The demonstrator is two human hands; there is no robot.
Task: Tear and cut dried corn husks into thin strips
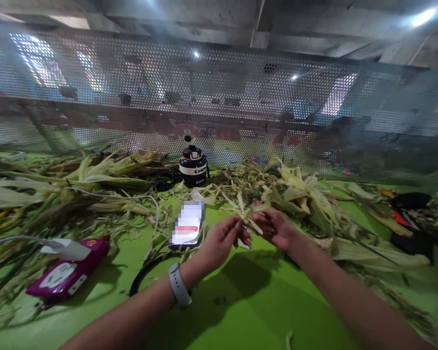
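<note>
Strips of pale corn husk [244, 210], spread like a star, are held up between my two hands over the green table. My left hand [222, 239], with a light watch band on its wrist, pinches the husk strips from the left. At the right side of the bundle, my right hand [275, 227] has its fingers bent round the strips. Its fingertips are partly hidden, and I cannot make out every strip they grip. Just left of my hands lies a phone [187, 226] with a lit screen.
Heaps of corn husk [105, 170] cover the table's left back, and more husks [306, 189] lie at the right. A dark bottle [193, 167] stands at the back before a perforated metal screen [226, 107]. A purple power strip [69, 274] with a white charger [67, 249] sits left; cables run nearby.
</note>
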